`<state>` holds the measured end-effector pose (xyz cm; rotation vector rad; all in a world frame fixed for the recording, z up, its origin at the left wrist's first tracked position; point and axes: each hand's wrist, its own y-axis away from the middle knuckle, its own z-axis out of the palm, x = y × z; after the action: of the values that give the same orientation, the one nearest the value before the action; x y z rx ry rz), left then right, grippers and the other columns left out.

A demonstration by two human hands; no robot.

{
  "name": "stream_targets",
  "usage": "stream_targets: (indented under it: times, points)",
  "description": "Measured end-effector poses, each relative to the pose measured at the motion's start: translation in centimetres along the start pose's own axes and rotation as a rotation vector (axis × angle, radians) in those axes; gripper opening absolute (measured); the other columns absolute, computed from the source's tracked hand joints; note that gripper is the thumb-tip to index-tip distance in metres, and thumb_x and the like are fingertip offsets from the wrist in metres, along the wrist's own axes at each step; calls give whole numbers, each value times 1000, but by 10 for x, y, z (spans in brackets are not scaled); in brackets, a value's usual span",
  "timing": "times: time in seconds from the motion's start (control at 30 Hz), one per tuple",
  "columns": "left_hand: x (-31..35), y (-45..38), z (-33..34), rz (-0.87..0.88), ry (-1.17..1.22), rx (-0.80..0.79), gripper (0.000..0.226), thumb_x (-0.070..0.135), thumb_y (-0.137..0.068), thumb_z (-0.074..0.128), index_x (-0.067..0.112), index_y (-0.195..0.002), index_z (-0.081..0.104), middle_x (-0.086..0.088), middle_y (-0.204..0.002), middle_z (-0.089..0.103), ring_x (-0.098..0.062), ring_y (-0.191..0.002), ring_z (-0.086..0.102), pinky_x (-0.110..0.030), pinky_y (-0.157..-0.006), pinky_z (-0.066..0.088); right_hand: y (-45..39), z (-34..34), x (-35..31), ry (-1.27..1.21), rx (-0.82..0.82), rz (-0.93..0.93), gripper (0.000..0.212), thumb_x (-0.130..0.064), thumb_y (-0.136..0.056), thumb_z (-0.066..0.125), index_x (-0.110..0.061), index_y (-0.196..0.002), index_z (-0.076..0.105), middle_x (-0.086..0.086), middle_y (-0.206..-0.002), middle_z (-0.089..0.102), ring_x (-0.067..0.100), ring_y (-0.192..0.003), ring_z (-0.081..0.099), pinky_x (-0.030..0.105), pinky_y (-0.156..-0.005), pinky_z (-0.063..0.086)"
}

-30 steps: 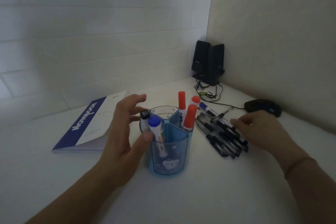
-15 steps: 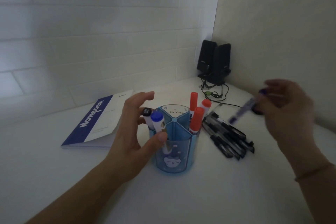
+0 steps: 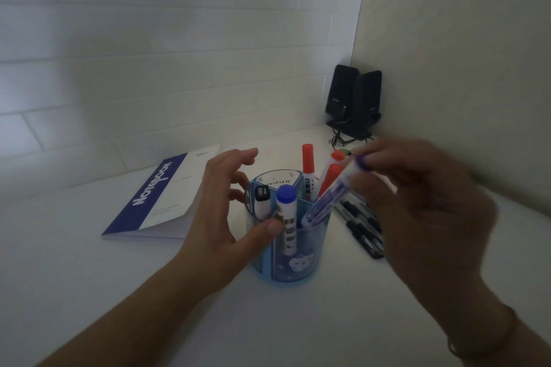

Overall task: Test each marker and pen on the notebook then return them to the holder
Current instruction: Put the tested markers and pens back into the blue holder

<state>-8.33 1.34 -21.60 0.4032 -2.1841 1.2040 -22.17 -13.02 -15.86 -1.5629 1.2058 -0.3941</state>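
Holder [image 3: 293,272], crowded with markers [image 3: 308,170], sits between spread left hand [image 3: 222,217] and right hand [image 3: 423,205], which pinches a pen [image 3: 331,197] tilted into it.

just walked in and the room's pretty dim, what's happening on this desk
A person is putting pens away. Their right hand holds a blue pen tilted, its lower end at the rim of the blue holder. Their left hand is open around the holder's left side, thumb against its wall. Inside stand a blue-capped marker, a black-capped marker and three red markers. More dark pens lie on the desk to the right, and a closed notebook lies to the left.
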Motion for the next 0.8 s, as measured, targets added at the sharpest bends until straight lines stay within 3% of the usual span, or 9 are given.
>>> stream_targets:
  times: [0.07, 0.13, 0.23, 0.3, 0.37, 0.43, 0.57, 0.67, 0.8]
  points:
    - [0, 0, -1, 6, 2, -20, 79, 56, -67, 65, 36, -134, 29, 13, -135, 34, -13, -114, 46, -19, -90, 45, 0, -14, 12, 34, 60, 70, 7, -17, -87, 61, -14, -92, 65, 10, -107, 65, 23, -102, 62, 34, -87, 49]
    - [-1, -1, -1, 7, -3, -46, 91, 61, -61, 72, 36, -136, 27, 11, -137, 33, -16, -114, 47, -22, -91, 46, -6, -27, 28, 25, 131, 144, 16, -24, -91, 55, -14, -96, 66, 8, -108, 65, 20, -102, 61, 29, -84, 48]
    - [-4, -2, -5, -11, -12, -60, 96, 64, -59, 73, 36, -137, 24, 9, -139, 32, -15, -119, 46, -21, -95, 43, 0, -41, 64, 90, 206, 436, 13, -22, -89, 61, -34, -88, 66, -8, -80, 70, 12, -73, 64, 23, -65, 51]
    - [-7, -2, -8, -3, 12, -73, 90, 52, -65, 71, 33, -139, 24, 7, -141, 32, -13, -124, 43, -20, -96, 41, 5, -52, 93, 337, -10, 669, 16, -25, -85, 66, -39, -79, 62, -17, -71, 64, 8, -65, 61, 20, -59, 47]
    - [-7, -2, -9, -1, 82, -74, 79, 42, -69, 62, 33, -139, 25, 8, -143, 32, -11, -127, 42, -17, -96, 40, 18, -49, 109, 472, -293, 734, 9, -28, -83, 68, -35, -81, 62, -21, -77, 61, 3, -66, 57, 16, -57, 39]
    - [-4, -2, -10, -19, 152, -62, 74, 38, -70, 55, 37, -137, 26, 10, -143, 32, -11, -126, 43, -15, -95, 40, 26, -44, 122, 499, -449, 803, 5, -33, -82, 68, -28, -83, 65, -14, -84, 64, 3, -69, 56, 18, -60, 40]
    - [-2, -1, -8, -10, 154, -79, 80, 41, -69, 60, 36, -139, 22, 17, -141, 33, -12, -123, 48, -21, -95, 43, 27, -40, 130, 614, -604, 935, 23, -42, -88, 58, -23, -99, 65, -4, -91, 64, 11, -81, 56, 26, -73, 44]
    - [-3, 0, -6, -24, 118, -95, 93, 42, -64, 70, 37, -141, 17, 26, -139, 31, -2, -124, 45, -20, -95, 45, 26, -39, 130, 580, -657, 1015, 19, -38, -88, 60, -21, -93, 67, 0, -90, 64, 13, -81, 57, 27, -74, 46]
    - [-4, 1, -5, -74, 161, -118, 96, 40, -63, 75, 47, -139, 16, 10, -147, 28, -9, -132, 41, -34, -101, 46, 25, -44, 128, 626, -567, 1003, 11, -31, -89, 60, -20, -88, 60, 3, -88, 64, 12, -72, 56, 28, -67, 47]
